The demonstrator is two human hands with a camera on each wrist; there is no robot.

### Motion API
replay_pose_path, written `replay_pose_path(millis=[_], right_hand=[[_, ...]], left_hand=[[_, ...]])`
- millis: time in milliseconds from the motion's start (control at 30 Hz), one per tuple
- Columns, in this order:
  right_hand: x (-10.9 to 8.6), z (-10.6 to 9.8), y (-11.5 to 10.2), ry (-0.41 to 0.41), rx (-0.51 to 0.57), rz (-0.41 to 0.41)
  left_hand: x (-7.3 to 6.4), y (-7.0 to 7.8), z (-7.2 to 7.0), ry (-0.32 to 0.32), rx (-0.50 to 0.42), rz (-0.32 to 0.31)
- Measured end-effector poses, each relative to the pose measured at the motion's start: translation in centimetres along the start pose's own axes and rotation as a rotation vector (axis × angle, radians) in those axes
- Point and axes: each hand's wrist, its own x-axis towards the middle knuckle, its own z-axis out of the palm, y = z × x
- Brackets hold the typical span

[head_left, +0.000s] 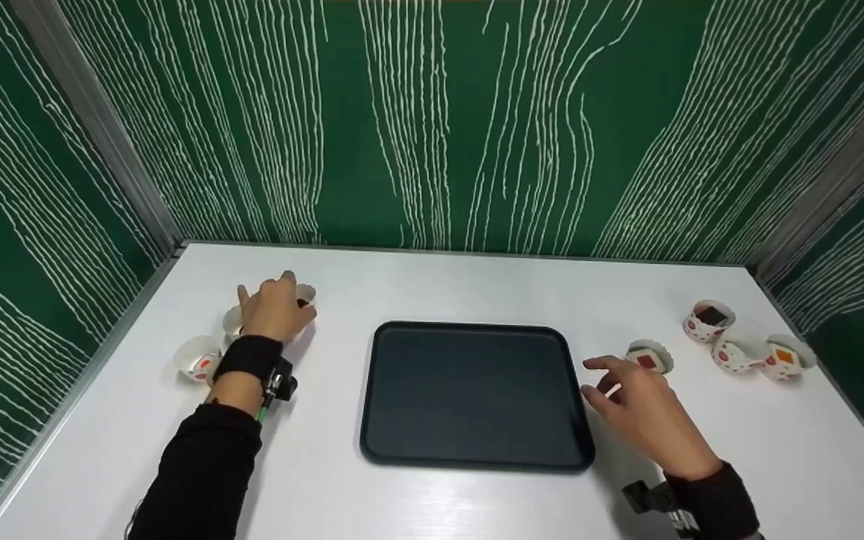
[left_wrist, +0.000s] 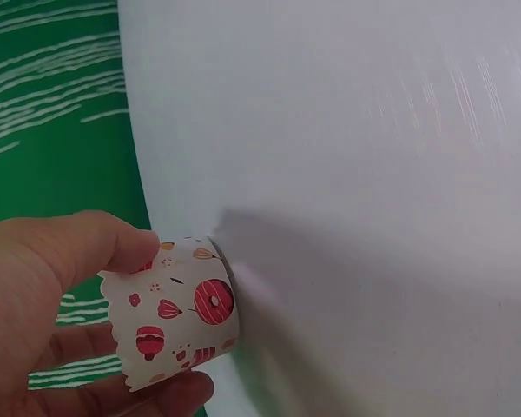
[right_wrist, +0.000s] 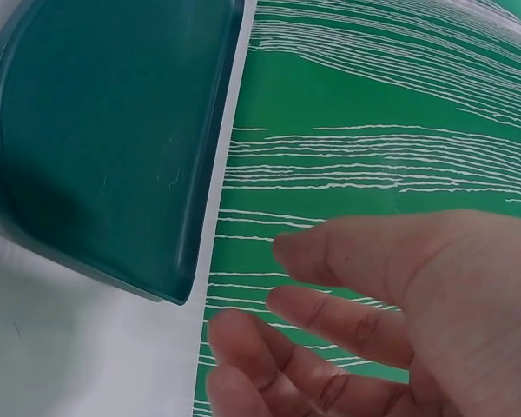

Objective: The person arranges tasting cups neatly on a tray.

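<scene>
My left hand is at the far left of the table, fingers reaching down around a paper baking cup with something dark inside. In the left wrist view the thumb presses one side of this cup, printed with red sweets, and fingers lie along its other side. Two more baking cups are beside that hand: one partly hidden by it, another nearer the wrist. My right hand hovers with loosely bent fingers by the right edge of the dark tray, holding nothing. A cup with a red-topped piece stands just behind it.
Farther right stand three more cups: one with a dark square piece, a pale one and one with an orange piece. Green walls with white lines enclose the white table at the back and sides.
</scene>
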Motion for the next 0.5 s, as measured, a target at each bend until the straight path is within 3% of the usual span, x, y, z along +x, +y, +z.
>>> replay_pose_path(millis=[267,500], right_hand=[[0.2,-0.1,0.0,-0.011,-0.007,-0.002],[0.1,0.1,-0.2,-0.008,0.002,-0.010]], left_hand=[[-1.3,1.4,-0.5,0.083,-0.020,0.078],[-3.3,3.0,-1.0,0.123,-0.011,0.127]])
